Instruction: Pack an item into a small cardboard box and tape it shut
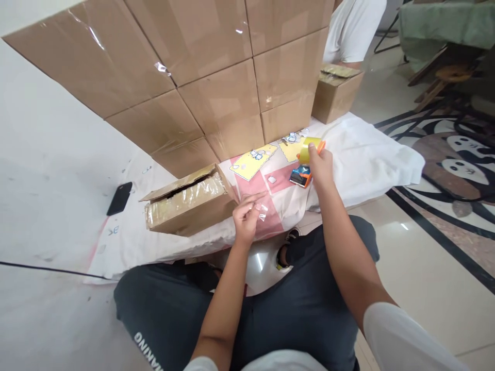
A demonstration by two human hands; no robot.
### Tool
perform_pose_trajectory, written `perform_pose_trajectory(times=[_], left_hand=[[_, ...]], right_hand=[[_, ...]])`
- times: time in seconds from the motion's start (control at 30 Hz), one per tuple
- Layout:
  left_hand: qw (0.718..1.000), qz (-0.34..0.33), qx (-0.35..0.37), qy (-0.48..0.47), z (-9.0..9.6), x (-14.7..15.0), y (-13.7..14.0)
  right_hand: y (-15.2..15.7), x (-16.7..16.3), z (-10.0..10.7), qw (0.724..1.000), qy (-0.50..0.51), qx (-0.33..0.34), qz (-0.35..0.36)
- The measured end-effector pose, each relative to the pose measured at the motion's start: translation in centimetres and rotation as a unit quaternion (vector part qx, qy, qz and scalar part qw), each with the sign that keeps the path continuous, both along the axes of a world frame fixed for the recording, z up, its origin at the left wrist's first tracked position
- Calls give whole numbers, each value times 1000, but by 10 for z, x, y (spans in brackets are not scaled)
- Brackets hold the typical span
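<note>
My right hand (322,164) is wrapped round a tape dispenser (300,176). It carries a yellowish roll of tape (308,149) and has orange, blue and black parts. Nearer to me, my left hand (246,219) pinches a small strip of clear tape (262,212), its forefinger stretched out to the right. Left of that hand lies a cardboard box (189,206) with clear tape along its top and a gap under one flap. Both hands are over a pink and white cloth (284,193).
Stacked, taped cardboard boxes (220,103) form a wall ahead. A black phone (119,198) lies at the left. Another small box (336,95) stands at the right, near a person in a white sleeve (353,33). A wooden stool (454,74) stands farther right.
</note>
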State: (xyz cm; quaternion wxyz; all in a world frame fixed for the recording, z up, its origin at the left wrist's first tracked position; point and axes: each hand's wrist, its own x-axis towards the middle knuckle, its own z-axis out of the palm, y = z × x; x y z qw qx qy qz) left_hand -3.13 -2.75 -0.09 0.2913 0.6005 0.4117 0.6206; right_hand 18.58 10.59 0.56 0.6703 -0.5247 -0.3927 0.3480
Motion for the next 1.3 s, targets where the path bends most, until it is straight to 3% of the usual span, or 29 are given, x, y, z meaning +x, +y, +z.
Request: perform_pose_trajectory(times=[0.07, 0.13, 0.23, 0.27, 0.3, 0.37, 0.4, 0.5, 0.57, 0.63, 0.8, 0.87, 0.97, 1.07, 1.17, 1.3], left_hand=[[1000, 8, 0, -7, 1, -3, -4], [1000, 8, 5, -16, 4, -6, -6], [998, 10, 29, -54, 13, -10, -4], [996, 10, 41, -73, 19, -12, 0], [994, 9, 54, -94, 27, -13, 4], [987, -1, 86, -139, 49, -15, 14], [981, -7, 106, -161, 63, -16, 18], [958, -11, 178, -223, 106, -17, 25], [945, -14, 200, -260, 132, -17, 24], [936, -17, 196, -292, 152, -19, 22], [930, 29, 176, -323, 177, -32, 20], [924, 33, 178, -338, 182, -37, 19], [908, 9, 195, -371, 186, -43, 16], [888, -1, 205, -412, 184, -45, 12], [871, 15, 211, -443, 178, -48, 11], [865, 24, 214, -453, 173, -51, 11]], right_hand=[[-1, 6, 3, 997, -54, -41, -31], [-4, 10, 13, 985, -110, -56, -118], [-20, -1, 35, 963, -158, 14, -218], [-30, -12, 41, 967, -150, 58, -195], [-42, -28, 45, 979, -129, 96, -126], [-76, -68, 45, 988, -60, 118, 76], [-95, -90, 42, 977, -13, 113, 179], [-156, -149, 26, 895, 91, 79, 429], [-189, -171, 17, 831, 133, 61, 536], [-211, -181, 10, 807, 165, 52, 564], [-228, -187, -18, 797, 152, -22, 584], [-229, -191, -30, 797, 129, -47, 588], [-227, -196, -38, 818, 127, -62, 558], [-221, -196, -37, 845, 106, -24, 524], [-212, -189, -34, 862, 3, 41, 506], [-202, -177, -35, 832, -28, 63, 550]])
